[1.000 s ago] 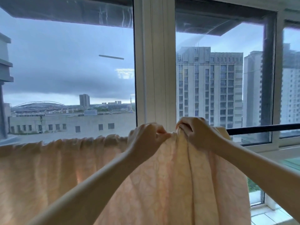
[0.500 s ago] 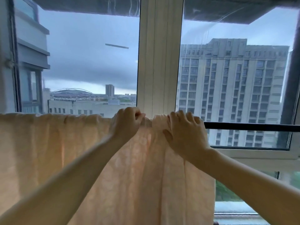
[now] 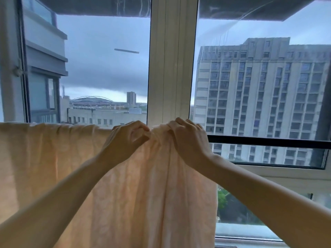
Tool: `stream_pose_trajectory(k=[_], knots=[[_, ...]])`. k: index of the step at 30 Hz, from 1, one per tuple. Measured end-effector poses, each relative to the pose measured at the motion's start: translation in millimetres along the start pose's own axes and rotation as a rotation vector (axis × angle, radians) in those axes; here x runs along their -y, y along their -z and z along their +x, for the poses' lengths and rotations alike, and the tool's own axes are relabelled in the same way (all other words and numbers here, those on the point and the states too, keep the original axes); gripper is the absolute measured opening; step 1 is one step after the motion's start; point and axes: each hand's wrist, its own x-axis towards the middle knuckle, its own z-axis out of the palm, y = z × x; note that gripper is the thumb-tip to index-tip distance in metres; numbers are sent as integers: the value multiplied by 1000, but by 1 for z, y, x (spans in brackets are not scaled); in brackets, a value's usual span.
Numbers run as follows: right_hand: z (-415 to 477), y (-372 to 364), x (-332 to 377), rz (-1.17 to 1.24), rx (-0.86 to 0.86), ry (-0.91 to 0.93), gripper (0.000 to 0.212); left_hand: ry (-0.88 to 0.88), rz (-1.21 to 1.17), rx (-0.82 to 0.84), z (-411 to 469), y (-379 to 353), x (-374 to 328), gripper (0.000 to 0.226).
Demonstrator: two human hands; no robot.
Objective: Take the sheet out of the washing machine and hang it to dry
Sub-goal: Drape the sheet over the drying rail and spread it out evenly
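A pale peach sheet point(image 3: 53, 163) hangs draped over a dark horizontal rail point(image 3: 268, 141) in front of the window, covering the left and middle of the view. My left hand point(image 3: 128, 138) pinches the bunched top edge of the sheet near the centre. Right beside it, my right hand point(image 3: 188, 138) grips the gathered fabric at the sheet's right end, fingers curled over the top. The rail is hidden under the sheet to the left of my hands and bare to the right.
A white window post point(image 3: 172, 59) rises directly behind my hands. Large glass panes point(image 3: 250, 86) on both sides look out on tall buildings. A white sill point(image 3: 286, 174) runs below the right pane.
The view has shifted so the hands and sheet edge sit further left along the rail. Both hands keep working the bunched top edge close together.
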Motion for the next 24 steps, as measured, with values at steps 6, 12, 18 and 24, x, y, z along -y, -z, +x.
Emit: stream_pose_trajectory(k=[6, 12, 18, 24], knots=[[20, 8, -16, 57, -27, -35, 22, 49, -43, -48, 16, 2, -5, 9], [44, 13, -43, 117, -57, -107, 21, 128, 45, -167, 44, -9, -3, 10], [42, 11, -70, 149, 179, -257, 8, 357, 251, -104, 50, -21, 2, 10], [34, 15, -75, 236, 245, -259, 7, 6, 33, -1, 33, -22, -23, 6]])
